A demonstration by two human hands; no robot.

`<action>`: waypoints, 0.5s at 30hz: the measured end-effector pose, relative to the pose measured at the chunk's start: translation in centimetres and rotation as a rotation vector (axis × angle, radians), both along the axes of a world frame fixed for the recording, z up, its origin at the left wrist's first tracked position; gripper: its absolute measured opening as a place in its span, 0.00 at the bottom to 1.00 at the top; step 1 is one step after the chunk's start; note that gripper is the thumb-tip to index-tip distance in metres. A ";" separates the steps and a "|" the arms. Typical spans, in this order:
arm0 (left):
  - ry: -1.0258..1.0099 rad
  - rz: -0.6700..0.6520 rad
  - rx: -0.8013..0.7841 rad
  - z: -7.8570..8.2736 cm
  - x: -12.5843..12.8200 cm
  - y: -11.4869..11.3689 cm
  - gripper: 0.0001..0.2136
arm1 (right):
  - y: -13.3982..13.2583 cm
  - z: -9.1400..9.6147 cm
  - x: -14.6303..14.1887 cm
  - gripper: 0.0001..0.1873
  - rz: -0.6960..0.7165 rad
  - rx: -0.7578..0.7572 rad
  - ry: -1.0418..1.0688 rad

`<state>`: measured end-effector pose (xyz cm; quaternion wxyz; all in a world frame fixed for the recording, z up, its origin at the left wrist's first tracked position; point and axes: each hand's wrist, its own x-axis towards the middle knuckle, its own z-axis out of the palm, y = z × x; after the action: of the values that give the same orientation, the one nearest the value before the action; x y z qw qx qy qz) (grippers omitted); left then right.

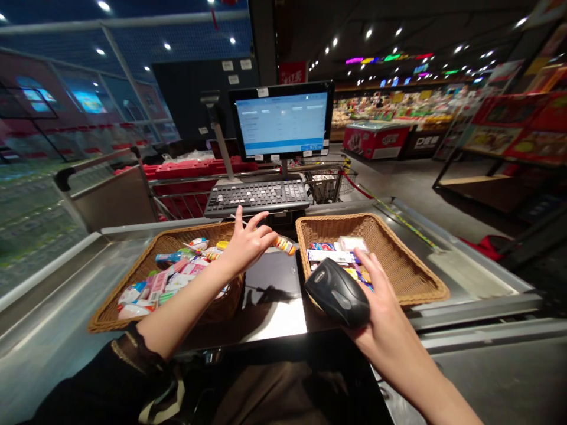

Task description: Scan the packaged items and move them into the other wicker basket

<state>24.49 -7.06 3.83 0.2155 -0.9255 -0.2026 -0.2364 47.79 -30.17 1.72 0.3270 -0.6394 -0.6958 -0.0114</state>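
My left hand (250,242) is over the gap between two wicker baskets, its thumb side holding a small orange-and-yellow wrapped sweet (284,244). A thin white stick pokes out behind its fingers; I cannot tell for sure whether it belongs to the sweet. In my right hand (381,295) is a black barcode scanner (339,292), held over the near left part of the right basket (405,260). Several small packs, among them a white-and-blue pack (330,256) and a clear box (353,244), lie in that basket. The left basket (106,313) holds many wrapped snacks (166,280), partly hidden by my left forearm.
A keyboard (257,196) and a lit monitor (283,122) stand behind the baskets. The metal counter (44,330) runs to both sides. Shopping carts (328,183) are beyond it, and a shelf rack (500,147) stands at right.
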 end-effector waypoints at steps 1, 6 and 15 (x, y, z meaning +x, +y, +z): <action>0.001 -0.002 -0.003 -0.2 1.0 0.1 0.08 | -0.3 -0.1 0.5 0.32 -0.024 -0.012 0.012; 0.066 -0.005 -0.067 -0.9 7.1 0.2 0.08 | -2.3 -0.2 3.2 0.25 -0.153 0.061 0.136; 0.184 0.060 -0.238 -3.5 19.7 1.6 0.10 | -5.0 -1.2 7.3 0.21 -0.401 0.129 0.284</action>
<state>44.18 -5.42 0.37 0.1289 -0.9558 -0.2364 -0.1185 55.13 -35.20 0.48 0.4529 -0.7375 -0.5001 -0.0302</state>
